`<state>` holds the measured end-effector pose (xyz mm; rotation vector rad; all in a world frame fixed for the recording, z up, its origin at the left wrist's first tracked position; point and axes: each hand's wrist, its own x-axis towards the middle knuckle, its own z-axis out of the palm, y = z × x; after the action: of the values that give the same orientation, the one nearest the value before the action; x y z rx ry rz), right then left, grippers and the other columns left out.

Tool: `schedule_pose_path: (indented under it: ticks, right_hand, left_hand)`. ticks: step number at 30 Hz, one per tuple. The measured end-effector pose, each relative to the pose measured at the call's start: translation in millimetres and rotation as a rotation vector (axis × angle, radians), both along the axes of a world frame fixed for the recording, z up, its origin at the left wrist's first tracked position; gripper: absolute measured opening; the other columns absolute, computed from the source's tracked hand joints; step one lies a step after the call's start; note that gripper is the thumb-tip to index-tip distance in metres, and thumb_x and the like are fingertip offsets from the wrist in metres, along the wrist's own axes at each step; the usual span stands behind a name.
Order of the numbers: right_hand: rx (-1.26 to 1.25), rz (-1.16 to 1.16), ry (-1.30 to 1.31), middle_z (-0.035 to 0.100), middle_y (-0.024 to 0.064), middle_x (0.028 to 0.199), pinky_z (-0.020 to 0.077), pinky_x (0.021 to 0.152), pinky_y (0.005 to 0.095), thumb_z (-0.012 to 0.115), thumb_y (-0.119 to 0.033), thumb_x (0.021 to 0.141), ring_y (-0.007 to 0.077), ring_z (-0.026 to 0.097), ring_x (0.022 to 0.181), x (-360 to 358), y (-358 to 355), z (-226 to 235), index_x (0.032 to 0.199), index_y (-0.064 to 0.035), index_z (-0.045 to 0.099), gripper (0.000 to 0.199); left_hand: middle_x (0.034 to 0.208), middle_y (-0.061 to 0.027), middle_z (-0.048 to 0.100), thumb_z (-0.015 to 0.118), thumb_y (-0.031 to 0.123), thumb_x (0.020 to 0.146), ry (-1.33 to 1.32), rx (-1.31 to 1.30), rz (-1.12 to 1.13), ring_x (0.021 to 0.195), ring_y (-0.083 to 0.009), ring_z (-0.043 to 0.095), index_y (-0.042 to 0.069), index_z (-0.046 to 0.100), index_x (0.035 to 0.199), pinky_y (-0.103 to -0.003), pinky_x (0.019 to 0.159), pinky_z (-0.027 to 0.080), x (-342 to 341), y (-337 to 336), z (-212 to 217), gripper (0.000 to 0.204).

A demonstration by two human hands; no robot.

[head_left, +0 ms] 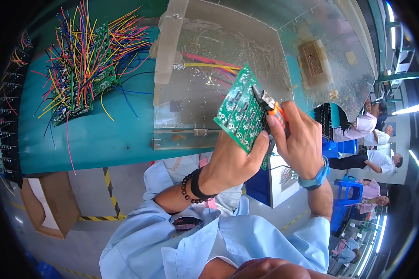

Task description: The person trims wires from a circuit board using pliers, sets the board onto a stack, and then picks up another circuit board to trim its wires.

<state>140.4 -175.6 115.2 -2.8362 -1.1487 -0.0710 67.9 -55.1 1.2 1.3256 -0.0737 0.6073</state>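
My left hand (pixel 235 160) grips a green circuit board (pixel 241 111) by its lower edge, the thumb on its face. The board is held tilted, with red, yellow and dark wires (pixel 214 65) trailing from its far side. In my right hand (pixel 299 137) is a pair of cutters (pixel 275 109) with orange grips, fingers wrapped round the handles. Their dark jaws lie against the upper right part of the board; whether they are closed on a lead is too small to tell. A clear plastic box (pixel 186 118) stands behind the board, with tiny clippings scattered in it.
On the green tabletop (pixel 121 151) at left lies a pile of wired circuit boards (pixel 86 74). A black rack (pixel 7 116) lines the far left. A cardboard box (pixel 51 204) rests on the floor. Blue stools (pixel 347 195) and several people stand or sit at right.
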Motion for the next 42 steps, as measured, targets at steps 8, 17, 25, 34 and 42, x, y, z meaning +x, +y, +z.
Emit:
schedule_pose_path:
  ticks: [8,17,25,34,42]
  right_hand:
    - [0.158,0.049,-0.187,0.064,0.0175,0.09,0.0504,0.068,0.0441,0.069,-0.029,0.099,0.0383,0.065,0.077,4,-3,-4,0.112,0.0004,0.061,0.033]
    - [0.091,0.049,-0.182,0.065,0.0162,0.094,0.0506,0.07,0.0448,0.07,-0.031,0.097,0.0374,0.065,0.084,5,6,1,0.112,0.0001,0.06,0.036]
    - [0.107,0.071,-0.235,0.059,0.0101,0.083,0.049,0.061,0.0424,0.074,-0.036,0.094,0.0306,0.062,0.075,6,11,1,0.1,-0.0051,0.061,0.034]
    - [0.125,0.054,-0.14,0.059,0.0104,0.075,0.0479,0.055,0.0425,0.072,-0.037,0.097,0.0328,0.063,0.066,7,12,-4,0.094,-0.0066,0.058,0.033]
    - [0.194,0.036,-0.096,0.061,0.0144,0.074,0.0482,0.057,0.0435,0.07,-0.036,0.099,0.0371,0.065,0.068,10,8,-9,0.097,-0.0049,0.058,0.034]
  left_hand:
    - [0.123,-0.025,0.065,0.062,0.008,0.095,-0.029,0.024,-0.002,0.113,-0.0466,0.059,-0.005,0.063,0.126,-0.054,0.1,0.044,-1,1,0,0.033]
    - [0.135,-0.0282,0.059,0.061,0.007,0.095,-0.037,0.125,-0.016,0.123,-0.0482,0.056,-0.007,0.057,0.136,-0.054,0.109,0.04,2,1,-4,0.044]
    - [0.134,-0.0278,0.06,0.061,0.007,0.095,-0.05,0.148,-0.053,0.123,-0.0473,0.057,-0.007,0.058,0.135,-0.054,0.109,0.04,1,6,-5,0.043]
    - [0.129,-0.0261,0.063,0.061,0.006,0.094,-0.082,0.196,-0.004,0.116,-0.045,0.061,-0.007,0.06,0.131,-0.051,0.103,0.045,6,6,-7,0.039]
    - [0.128,-0.0236,0.065,0.062,0.007,0.096,0.014,0.057,-0.052,0.116,-0.0414,0.062,-0.006,0.063,0.129,-0.049,0.102,0.046,3,5,-5,0.035]
